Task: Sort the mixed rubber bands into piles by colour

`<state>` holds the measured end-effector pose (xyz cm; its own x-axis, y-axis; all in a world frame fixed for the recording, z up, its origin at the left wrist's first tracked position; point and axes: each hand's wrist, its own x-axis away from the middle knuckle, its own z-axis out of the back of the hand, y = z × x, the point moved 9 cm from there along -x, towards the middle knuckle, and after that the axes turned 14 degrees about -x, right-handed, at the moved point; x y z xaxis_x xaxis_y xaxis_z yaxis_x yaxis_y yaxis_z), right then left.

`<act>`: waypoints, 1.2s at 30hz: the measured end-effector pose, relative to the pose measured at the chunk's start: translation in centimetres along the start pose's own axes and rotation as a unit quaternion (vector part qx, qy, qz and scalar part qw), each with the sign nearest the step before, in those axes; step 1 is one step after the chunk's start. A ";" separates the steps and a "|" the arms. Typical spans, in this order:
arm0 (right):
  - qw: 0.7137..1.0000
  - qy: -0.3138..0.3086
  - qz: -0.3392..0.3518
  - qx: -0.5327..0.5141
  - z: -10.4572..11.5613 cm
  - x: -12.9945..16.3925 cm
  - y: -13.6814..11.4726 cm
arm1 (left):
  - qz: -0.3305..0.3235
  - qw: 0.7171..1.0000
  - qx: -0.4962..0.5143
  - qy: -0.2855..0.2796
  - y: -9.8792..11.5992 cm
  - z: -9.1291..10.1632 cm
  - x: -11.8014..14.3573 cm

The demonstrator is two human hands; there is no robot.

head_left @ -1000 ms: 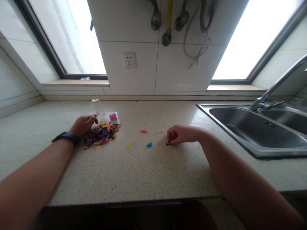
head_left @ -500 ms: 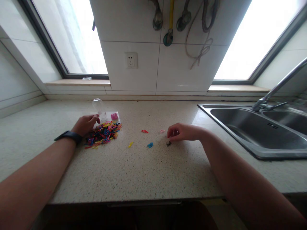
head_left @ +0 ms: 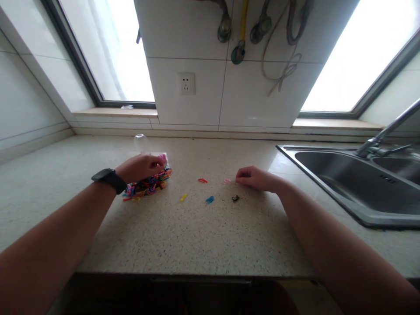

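Pink in colour, a thin band (head_left: pixel 227 180) lies just left of the fingers (head_left: pixel 243 172) of the right hand (head_left: pixel 255 179), which curl inward with nothing seen between them; whether their tips meet, I cannot tell. It looks nearly weightless, soft and springy, so a light fingertip pinch at one side of the loop should suit. A black band (head_left: pixel 235 198) lies nearer the front of the counter (head_left: pixel 183 240); a blue band (head_left: pixel 210 199), a red band (head_left: pixel 202 180) and a yellow band (head_left: pixel 183 197) are spread between the hands. The left hand (head_left: pixel 141 168) bends over the pile of bands (head_left: pixel 152 184), its fingers curled, any pinch hidden; strands there probably tangle, and the loose fringe would be easiest to grip.
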<state>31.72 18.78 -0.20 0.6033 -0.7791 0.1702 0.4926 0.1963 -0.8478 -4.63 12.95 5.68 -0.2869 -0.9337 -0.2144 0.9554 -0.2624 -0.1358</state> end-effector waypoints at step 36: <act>1.000 -0.008 0.000 0.005 -0.2 -0.4 -0.1 | -0.044 0.978 0.197 0.052 12.0 3.2 -0.9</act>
<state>31.31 18.95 -0.25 0.6130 -0.7695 0.1793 0.4998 0.2019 -0.8423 7.27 9.86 7.30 -0.3559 -0.8781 -0.3196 0.8736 -0.4341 0.2198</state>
